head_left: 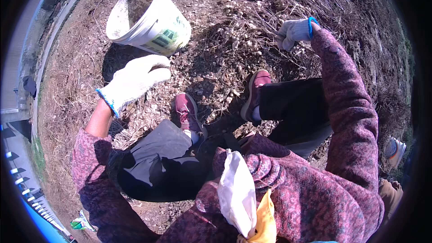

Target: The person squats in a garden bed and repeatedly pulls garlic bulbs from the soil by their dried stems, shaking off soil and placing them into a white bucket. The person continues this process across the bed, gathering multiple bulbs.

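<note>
My left hand point(137, 78), in a white knit glove with a blue cuff, is held over the ground just on the near side of a white bucket point(173, 29). Its thumb and fingers are apart, and I see nothing between them. The bucket has a green print on its side and dirt smeared on its inner wall. My right hand point(293, 34), gloved the same way, is closed at the edge of a heap of dry peanut plants point(256, 15). Thin stalks run up to its curled fingers. Pale pods show among the tangled stems; the fingertips are partly hidden.
My feet in red shoes point(185, 110) stand on dry soil strewn with leaf bits. A paved strip with a curb point(58, 31) runs along the left. A green and white packet point(82, 222) lies at lower left. Another shoe point(396, 150) shows at the right rim.
</note>
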A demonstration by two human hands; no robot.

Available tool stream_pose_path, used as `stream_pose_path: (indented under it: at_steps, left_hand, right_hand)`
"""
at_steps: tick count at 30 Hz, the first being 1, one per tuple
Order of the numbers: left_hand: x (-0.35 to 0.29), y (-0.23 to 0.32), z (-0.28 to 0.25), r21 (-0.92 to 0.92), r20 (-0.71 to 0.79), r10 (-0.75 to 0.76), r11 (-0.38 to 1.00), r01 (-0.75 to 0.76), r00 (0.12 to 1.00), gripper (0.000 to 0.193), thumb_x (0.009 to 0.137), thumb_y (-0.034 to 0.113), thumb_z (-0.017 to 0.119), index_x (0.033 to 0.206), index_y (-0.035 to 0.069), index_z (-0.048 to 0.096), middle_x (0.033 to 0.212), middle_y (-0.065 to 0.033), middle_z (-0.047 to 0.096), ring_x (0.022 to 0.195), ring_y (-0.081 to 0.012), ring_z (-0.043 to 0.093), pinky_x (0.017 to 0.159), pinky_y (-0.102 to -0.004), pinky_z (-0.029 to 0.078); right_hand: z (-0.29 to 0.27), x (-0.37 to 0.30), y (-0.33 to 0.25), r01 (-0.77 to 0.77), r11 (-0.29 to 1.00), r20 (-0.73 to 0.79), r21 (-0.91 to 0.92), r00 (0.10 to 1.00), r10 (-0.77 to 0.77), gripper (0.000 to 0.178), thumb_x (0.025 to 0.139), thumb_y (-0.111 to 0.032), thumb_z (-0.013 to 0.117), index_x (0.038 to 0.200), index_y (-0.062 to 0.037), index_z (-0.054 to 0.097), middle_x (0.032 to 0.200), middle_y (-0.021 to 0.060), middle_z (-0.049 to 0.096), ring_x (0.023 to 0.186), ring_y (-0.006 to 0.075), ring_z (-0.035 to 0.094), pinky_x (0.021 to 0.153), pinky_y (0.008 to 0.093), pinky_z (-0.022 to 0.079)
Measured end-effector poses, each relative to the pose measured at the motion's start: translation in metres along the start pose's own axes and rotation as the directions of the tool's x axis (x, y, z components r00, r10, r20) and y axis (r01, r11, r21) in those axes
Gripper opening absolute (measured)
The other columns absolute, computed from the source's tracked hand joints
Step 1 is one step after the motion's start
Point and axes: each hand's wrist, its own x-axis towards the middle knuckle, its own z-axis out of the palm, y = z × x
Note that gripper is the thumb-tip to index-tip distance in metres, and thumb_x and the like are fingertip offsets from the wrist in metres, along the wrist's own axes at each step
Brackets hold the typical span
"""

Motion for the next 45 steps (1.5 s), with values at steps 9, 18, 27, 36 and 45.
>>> stream_pose_path:
  at_steps: [9, 18, 27, 36, 45]
  left_hand:
    - [0.135, 0.047, 0.118, 0.53, 0.081, 0.005, 0.847, -0.047, 0.997, 0.091, 0.08, 0.063, 0.067, 0.146, 0.004, 0.043, 0.147, -0.0201, 0.048, 0.135, -0.037, 0.046, 0.11, -0.0469, 0.039]
    - [0.264, 0.049, 0.221, 0.242, -0.267, -0.082, 0.959, 0.15, 0.96, 0.072, 0.078, 0.059, 0.072, 0.124, 0.005, 0.059, 0.119, -0.0206, 0.066, 0.104, -0.0366, 0.067, 0.09, -0.0445, 0.053]
    - [0.258, -0.001, 0.236, 0.108, -0.147, -0.111, 0.986, 0.128, 0.983, 0.048, 0.08, 0.034, 0.075, 0.118, 0.007, 0.064, 0.104, -0.0186, 0.071, 0.1, -0.035, 0.068, 0.09, -0.0423, 0.052]
    - [0.201, 0.057, 0.266, -0.238, -0.627, 0.003, 0.951, -0.195, 0.779, 0.098, 0.082, 0.044, 0.08, 0.154, 0.005, 0.026, 0.135, -0.0203, 0.05, 0.112, -0.0263, 0.061, 0.085, -0.035, 0.055]
    - [0.146, 0.073, 0.227, -0.829, -0.501, -0.13, 0.357, -0.43, 0.856, 0.042, 0.093, 0.005, 0.064, 0.13, -0.007, 0.049, 0.112, -0.0161, 0.066, 0.091, -0.0193, 0.068, 0.08, -0.0291, 0.058]
  right_hand:
    - [0.047, 0.005, 0.017, 0.238, 0.964, 0.016, -0.117, 0.971, -0.238, 0.024, 0.067, -0.002, 0.069, 0.09, 0.0021, 0.073, 0.075, 0.0078, 0.07, 0.066, 0.0139, 0.066, 0.058, 0.0292, 0.054]
    - [0.048, -0.011, 0.017, 0.245, 0.928, -0.143, -0.28, 0.945, -0.293, 0.019, 0.084, -0.013, 0.068, 0.098, -0.0015, 0.073, 0.077, 0.0006, 0.068, 0.071, 0.0131, 0.064, 0.067, 0.0289, 0.053]
    - [-0.022, -0.018, 0.059, 0.734, 0.662, -0.984, -0.148, -0.046, -0.169, 0.031, 0.081, 0.001, 0.05, 0.101, -0.0049, 0.073, 0.08, 0.004, 0.068, 0.067, 0.0119, 0.058, 0.06, 0.0257, 0.047]
    - [0.033, 0.003, 0.032, 0.865, 0.376, -0.914, 0.333, 0.394, -0.097, 0.018, 0.096, -0.005, 0.057, 0.108, -0.0012, 0.071, 0.086, 0.0071, 0.07, 0.076, 0.0157, 0.068, 0.071, 0.028, 0.056]
    - [0.084, 0.008, -0.033, 0.761, 0.531, -0.758, 0.374, 0.58, -0.297, 0.029, 0.093, -0.009, 0.064, 0.121, 0.0004, 0.066, 0.104, 0.0047, 0.07, 0.092, 0.0134, 0.066, 0.087, 0.0271, 0.054]
